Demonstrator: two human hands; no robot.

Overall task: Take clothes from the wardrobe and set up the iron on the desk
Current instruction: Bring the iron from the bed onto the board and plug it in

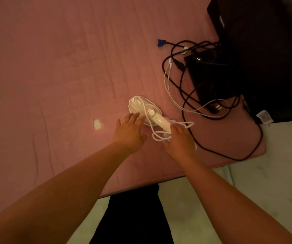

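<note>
Iron (148,111) lies on the pink surface (53,67), cord still wrapped; left hand (128,132) open, touching it, right hand (180,140) gripping its handle; no clothes visible.

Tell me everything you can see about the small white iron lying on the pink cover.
The iron is a small white handheld unit that looks like glossy plastic, with a rounded oval head, a round dial at the neck and a slim handle pointing toward the person. It lies on the pink cover near a tangle of black cables. Its thin white cord loops loosely over the head and beside the handle. The left hand touches the head with straight fingers; the right hand is at the handle's end.
</note>
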